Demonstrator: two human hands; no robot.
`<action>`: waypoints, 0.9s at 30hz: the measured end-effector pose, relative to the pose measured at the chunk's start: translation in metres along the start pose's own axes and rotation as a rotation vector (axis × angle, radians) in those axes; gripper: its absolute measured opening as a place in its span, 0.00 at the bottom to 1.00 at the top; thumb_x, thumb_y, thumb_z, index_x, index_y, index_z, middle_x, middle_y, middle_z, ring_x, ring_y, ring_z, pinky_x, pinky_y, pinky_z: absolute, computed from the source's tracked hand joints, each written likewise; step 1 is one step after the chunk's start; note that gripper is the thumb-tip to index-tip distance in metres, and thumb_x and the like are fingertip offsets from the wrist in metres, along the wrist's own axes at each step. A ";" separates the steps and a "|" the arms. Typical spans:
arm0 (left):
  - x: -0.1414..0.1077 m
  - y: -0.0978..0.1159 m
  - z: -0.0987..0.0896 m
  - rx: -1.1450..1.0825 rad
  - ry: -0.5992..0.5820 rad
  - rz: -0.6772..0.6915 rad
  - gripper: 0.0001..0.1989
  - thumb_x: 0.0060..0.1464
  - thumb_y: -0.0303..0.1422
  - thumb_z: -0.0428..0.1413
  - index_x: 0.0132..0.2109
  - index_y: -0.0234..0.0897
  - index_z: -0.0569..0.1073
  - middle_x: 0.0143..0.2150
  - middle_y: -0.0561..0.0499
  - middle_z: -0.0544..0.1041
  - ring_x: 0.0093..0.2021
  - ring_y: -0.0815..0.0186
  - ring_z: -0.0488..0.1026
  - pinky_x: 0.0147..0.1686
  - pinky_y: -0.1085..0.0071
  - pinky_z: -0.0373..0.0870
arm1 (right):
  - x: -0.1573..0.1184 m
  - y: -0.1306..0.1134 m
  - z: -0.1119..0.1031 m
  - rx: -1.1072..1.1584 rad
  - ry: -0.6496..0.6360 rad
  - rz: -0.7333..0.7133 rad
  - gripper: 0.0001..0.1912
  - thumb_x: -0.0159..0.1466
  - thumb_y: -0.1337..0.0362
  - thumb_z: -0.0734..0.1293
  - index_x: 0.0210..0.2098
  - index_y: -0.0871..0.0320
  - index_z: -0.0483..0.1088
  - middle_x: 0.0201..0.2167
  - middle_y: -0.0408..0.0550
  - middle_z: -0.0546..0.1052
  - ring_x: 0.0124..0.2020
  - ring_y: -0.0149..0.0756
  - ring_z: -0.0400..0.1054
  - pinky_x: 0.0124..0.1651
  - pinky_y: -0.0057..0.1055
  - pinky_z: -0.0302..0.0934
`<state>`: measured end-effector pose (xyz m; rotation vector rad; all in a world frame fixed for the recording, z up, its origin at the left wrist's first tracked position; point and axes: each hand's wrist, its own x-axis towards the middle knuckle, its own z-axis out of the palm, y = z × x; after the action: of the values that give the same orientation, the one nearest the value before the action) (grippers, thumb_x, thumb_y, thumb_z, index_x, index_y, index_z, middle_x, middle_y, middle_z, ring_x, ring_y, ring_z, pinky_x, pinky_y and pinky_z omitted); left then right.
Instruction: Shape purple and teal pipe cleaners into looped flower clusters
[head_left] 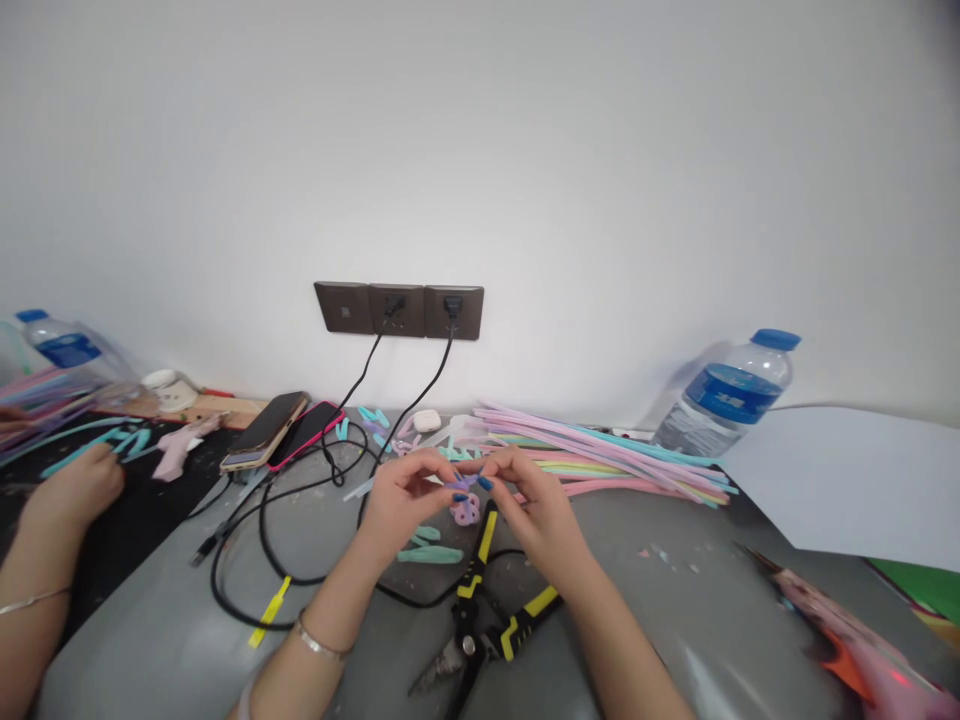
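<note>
My left hand (409,495) and my right hand (531,495) meet in the middle of the view, fingertips pinched on a small purple piece of pipe cleaner (463,482) between them. Just below the fingertips shows a lilac-pink looped pipe-cleaner shape (466,512); whether it is joined to the purple piece I cannot tell. Bent teal pipe-cleaner pieces (431,554) lie on the table under my left hand. Pliers with black and yellow handles (469,640) rest open between my forearms.
Pastel pipe cleaners (600,450) lie bundled behind my right hand, beside a water bottle (735,390) and white paper (847,480). A pink glue gun (862,640) is at right. Black cables (262,530) and phones (266,430) lie left, near another person's hand (79,490).
</note>
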<state>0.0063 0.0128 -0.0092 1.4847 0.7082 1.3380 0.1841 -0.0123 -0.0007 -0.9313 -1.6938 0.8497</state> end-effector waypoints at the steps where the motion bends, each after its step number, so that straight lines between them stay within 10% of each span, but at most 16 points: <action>1: 0.000 0.000 0.000 -0.019 -0.006 -0.019 0.09 0.44 0.33 0.67 0.28 0.34 0.75 0.26 0.51 0.75 0.29 0.67 0.72 0.28 0.74 0.70 | 0.000 0.001 0.000 0.020 0.004 -0.001 0.04 0.68 0.64 0.59 0.37 0.54 0.65 0.41 0.51 0.79 0.45 0.40 0.73 0.44 0.33 0.66; 23: 0.003 0.000 -0.002 -0.005 0.177 -0.058 0.06 0.44 0.28 0.65 0.31 0.34 0.75 0.28 0.52 0.75 0.28 0.69 0.73 0.29 0.76 0.72 | 0.001 -0.004 0.020 -0.097 0.141 -0.170 0.09 0.66 0.69 0.60 0.41 0.54 0.70 0.43 0.53 0.76 0.48 0.42 0.70 0.48 0.37 0.63; 27: 0.003 -0.001 -0.002 -0.006 0.202 -0.074 0.07 0.44 0.28 0.65 0.32 0.34 0.74 0.29 0.53 0.75 0.29 0.70 0.73 0.30 0.76 0.73 | 0.003 0.000 0.023 -0.140 0.184 -0.177 0.10 0.60 0.70 0.67 0.42 0.55 0.70 0.34 0.46 0.75 0.35 0.37 0.70 0.38 0.32 0.64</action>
<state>0.0056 0.0167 -0.0095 1.3173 0.8794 1.4443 0.1610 -0.0125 -0.0054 -0.9082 -1.6626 0.5175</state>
